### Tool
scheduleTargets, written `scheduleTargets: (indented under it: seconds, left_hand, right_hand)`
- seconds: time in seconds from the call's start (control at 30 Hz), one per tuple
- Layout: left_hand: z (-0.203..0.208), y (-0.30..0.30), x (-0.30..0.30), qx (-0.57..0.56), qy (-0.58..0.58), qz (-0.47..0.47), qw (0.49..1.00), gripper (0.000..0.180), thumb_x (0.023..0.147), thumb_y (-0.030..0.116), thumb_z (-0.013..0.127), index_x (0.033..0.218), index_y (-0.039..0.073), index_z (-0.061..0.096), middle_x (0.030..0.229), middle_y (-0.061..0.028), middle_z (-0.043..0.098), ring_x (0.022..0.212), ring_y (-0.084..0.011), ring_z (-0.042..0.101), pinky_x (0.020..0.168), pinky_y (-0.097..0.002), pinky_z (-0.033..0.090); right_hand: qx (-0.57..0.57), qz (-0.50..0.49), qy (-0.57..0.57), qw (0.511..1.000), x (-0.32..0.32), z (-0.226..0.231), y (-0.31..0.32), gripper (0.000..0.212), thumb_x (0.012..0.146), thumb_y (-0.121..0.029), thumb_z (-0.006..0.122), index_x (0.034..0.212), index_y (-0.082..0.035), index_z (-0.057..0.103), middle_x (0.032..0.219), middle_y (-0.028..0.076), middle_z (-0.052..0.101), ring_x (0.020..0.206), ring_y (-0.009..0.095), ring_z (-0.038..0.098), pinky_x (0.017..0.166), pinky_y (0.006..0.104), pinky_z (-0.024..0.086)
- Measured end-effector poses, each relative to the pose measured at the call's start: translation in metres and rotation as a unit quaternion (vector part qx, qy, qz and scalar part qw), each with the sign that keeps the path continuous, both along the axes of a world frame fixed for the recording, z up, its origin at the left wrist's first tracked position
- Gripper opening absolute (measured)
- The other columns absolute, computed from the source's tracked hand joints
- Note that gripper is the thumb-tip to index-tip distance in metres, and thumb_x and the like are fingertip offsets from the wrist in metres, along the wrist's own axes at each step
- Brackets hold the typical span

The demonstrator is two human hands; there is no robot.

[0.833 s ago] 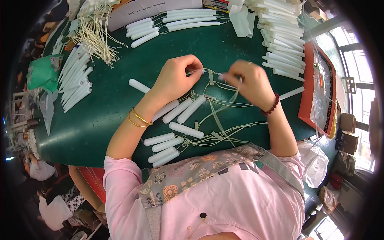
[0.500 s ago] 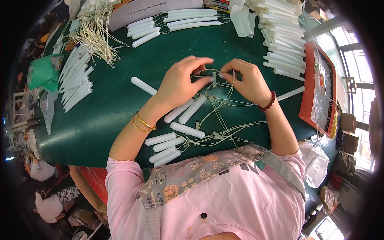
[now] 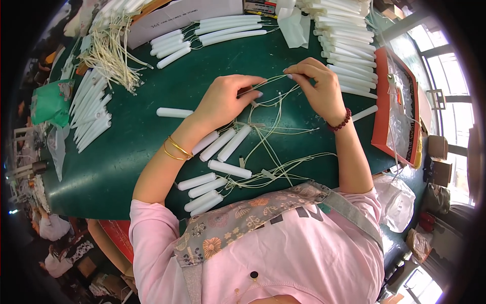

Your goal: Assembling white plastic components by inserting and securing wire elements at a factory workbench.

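Thin pale cord [image 3: 277, 77] stretches between my hands above the green table. My right hand [image 3: 318, 83] pinches it between thumb and fingertips. My left hand [image 3: 228, 99] curls round its other end, thumb and index a little apart; how its inner fingers grip is hidden. Below hang and lie more cords [image 3: 277, 129], some with small grey tape-like tabs [image 3: 267, 174]. Short white tubes [image 3: 235, 143] lie under my left forearm, several with cords at their ends. One more white tube [image 3: 173, 112] lies left of my left wrist, another [image 3: 365, 112] beyond my right wrist.
At the left are long white tubes [image 3: 92, 127], a bundle of pale cords [image 3: 115, 61] and a green bag [image 3: 53, 101]. A row of white tubes [image 3: 234, 34] lies by a pale box [image 3: 185, 17]. Stacked tubes [image 3: 349, 55] and a red box [image 3: 382, 101] stand right.
My right hand has moved away from my left, up and outward, drawing the cord out between them. The whole view has shifted slightly.
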State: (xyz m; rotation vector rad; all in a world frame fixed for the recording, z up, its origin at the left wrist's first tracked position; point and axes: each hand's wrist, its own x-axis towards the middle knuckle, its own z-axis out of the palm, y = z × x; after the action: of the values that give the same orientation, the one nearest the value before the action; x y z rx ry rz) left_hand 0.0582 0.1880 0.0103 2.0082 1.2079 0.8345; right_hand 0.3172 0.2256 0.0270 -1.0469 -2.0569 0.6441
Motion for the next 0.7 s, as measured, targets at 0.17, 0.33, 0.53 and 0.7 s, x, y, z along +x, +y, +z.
scheduleTargets:
  seconds: [0.17,0.33,0.53,0.7]
  left_hand:
    - [-0.005,0.014,-0.002,0.097,-0.004,0.021,0.995,0.019,0.095,0.005,0.074,0.113,0.003,0.080,0.079,-0.0098,0.069,0.066,-0.0148,0.062,0.060,-0.0302,0.045]
    - [-0.008,0.015,-0.021,0.039,0.038,0.067,0.996,0.018,0.096,0.005,0.072,0.111,0.000,0.080,0.084,-0.0090,0.075,0.074,-0.0126,0.069,0.067,-0.0267,0.053]
    - [-0.010,0.015,-0.019,-0.142,-0.144,0.071,0.977,0.018,0.102,0.005,0.068,0.114,-0.003,0.079,0.097,-0.0084,0.079,0.088,-0.0126,0.073,0.084,-0.0267,0.059]
    - [-0.008,0.016,-0.017,-0.159,-0.172,0.044,0.971,0.018,0.102,0.004,0.068,0.115,-0.003,0.079,0.100,-0.0094,0.079,0.093,-0.0133,0.074,0.088,-0.0268,0.060]
  right_hand:
    - [-0.027,0.039,-0.058,0.997,0.017,-0.005,0.010,0.015,0.096,-0.002,0.071,0.109,-0.003,0.078,0.096,0.009,0.070,0.083,0.020,0.066,0.075,0.0305,0.052]
    - [-0.061,-0.045,-0.104,0.992,0.052,0.029,0.013,0.022,0.094,-0.010,0.074,0.115,-0.007,0.075,0.098,0.010,0.069,0.088,0.023,0.066,0.080,0.0341,0.053]
    - [0.056,-0.160,-0.394,0.903,0.121,0.002,0.000,0.021,0.085,-0.007,0.073,0.105,-0.010,0.068,0.103,0.008,0.069,0.108,0.029,0.065,0.098,0.0459,0.047]
    - [0.135,-0.096,-0.324,0.932,0.091,0.012,-0.017,0.029,0.082,-0.006,0.076,0.109,-0.011,0.070,0.103,0.004,0.072,0.105,0.026,0.068,0.100,0.0428,0.048]
